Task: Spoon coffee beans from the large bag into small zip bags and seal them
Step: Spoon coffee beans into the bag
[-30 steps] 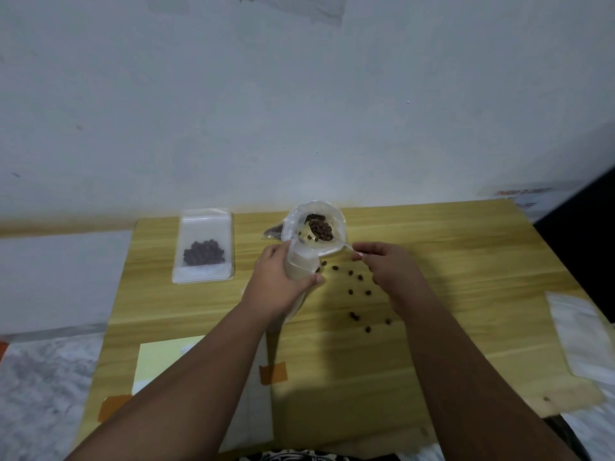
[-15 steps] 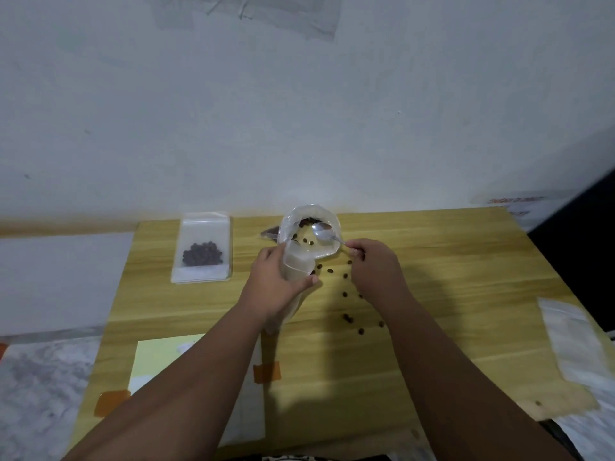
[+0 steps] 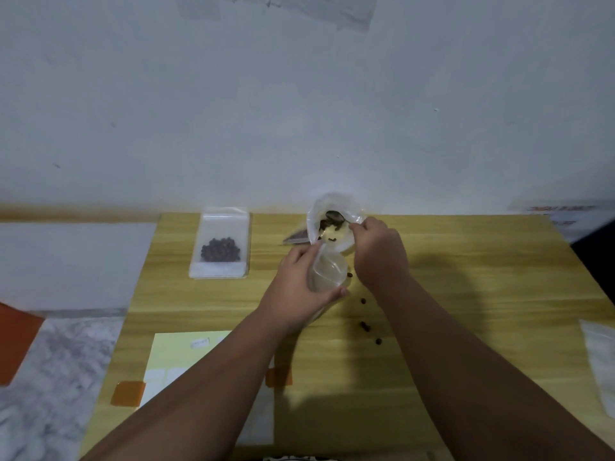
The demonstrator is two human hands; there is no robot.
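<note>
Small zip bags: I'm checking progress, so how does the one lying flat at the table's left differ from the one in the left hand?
The flat bag lies on the table, untouched; the held bag is gripped by the left hand. The flat bag holds a dark cluster of beans; the held bag shows none I can see. Both are small, clear plastic.

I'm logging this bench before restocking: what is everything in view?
large bag: one, clear, open, back middle, beans inside.
spoon: one, metal, bowl in the large bag's mouth.
small zip bag: one, clear, before the large bag.
filled zip bag: one, clear, dark beans, back left.
loose beans: about five, dark brown, near the small zip bag.
empty bags: count unclear, clear, right edge.
paper sheet: one, pale yellow, front left.
tape pieces: two, orange, sheet's edges.
table: one, light wood.
left hand: one, grips the small zip bag.
right hand: one, pinches the spoon's handle.
</note>
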